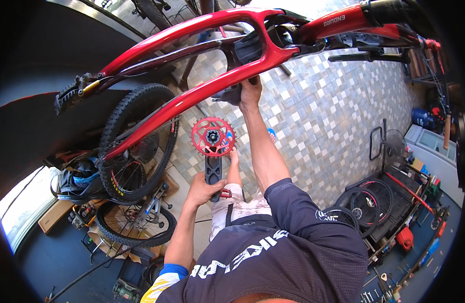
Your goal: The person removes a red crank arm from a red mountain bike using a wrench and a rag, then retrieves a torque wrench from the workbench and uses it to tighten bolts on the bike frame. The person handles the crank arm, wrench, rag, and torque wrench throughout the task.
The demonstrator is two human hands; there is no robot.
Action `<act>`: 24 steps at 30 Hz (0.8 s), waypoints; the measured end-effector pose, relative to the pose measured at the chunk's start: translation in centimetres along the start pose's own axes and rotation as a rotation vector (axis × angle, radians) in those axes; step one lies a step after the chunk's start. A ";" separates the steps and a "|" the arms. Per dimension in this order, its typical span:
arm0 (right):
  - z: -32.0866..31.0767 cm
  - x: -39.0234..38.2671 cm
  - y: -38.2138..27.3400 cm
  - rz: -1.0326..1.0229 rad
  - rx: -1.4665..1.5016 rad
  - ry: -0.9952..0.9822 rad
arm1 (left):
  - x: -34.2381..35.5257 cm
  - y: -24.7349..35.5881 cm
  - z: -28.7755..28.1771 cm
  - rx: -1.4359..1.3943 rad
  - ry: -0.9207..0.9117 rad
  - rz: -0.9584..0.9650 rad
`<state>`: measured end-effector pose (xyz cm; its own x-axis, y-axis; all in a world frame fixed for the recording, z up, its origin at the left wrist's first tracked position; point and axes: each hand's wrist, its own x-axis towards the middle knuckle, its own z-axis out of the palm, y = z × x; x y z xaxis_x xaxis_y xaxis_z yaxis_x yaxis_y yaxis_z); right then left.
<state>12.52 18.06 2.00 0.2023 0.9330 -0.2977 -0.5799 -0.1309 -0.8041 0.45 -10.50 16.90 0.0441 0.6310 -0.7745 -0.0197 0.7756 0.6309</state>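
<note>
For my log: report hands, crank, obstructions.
Left hand gripping black crank arm, red chainring attached. Right hand at red bike frame, grip partly hidden. Nothing covering chainring.

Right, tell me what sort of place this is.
It looks like a bicycle repair workshop, perhaps a home one: a red full-suspension mountain bike frame stands over the person, the left hand holds a crankset with a red chainring, and spanners show at lower right.
</note>
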 end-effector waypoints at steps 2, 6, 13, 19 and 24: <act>-0.2 0.2 0.0 -0.015 -0.004 -0.002 | 0.2 0.1 -0.1 0.035 -0.010 0.016; 0.0 -0.5 -0.8 0.009 -0.064 -0.017 | 0.0 1.0 0.0 0.037 -0.010 -0.016; -1.3 -1.2 -1.8 0.037 -0.155 -0.053 | 0.0 1.1 0.1 0.035 0.007 0.019; -6.7 -3.0 -3.7 0.029 -0.502 -0.188 | -0.8 -0.2 1.1 -0.021 0.059 0.023; -12.4 -5.3 -8.3 0.118 -0.733 -0.318 | -3.3 -1.1 3.4 -0.089 0.161 0.053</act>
<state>26.04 10.07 3.82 -0.1266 0.9355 -0.3300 0.1041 -0.3183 -0.9423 3.72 -13.43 18.92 -0.1194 0.6594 -0.7422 -0.1059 0.7348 0.6699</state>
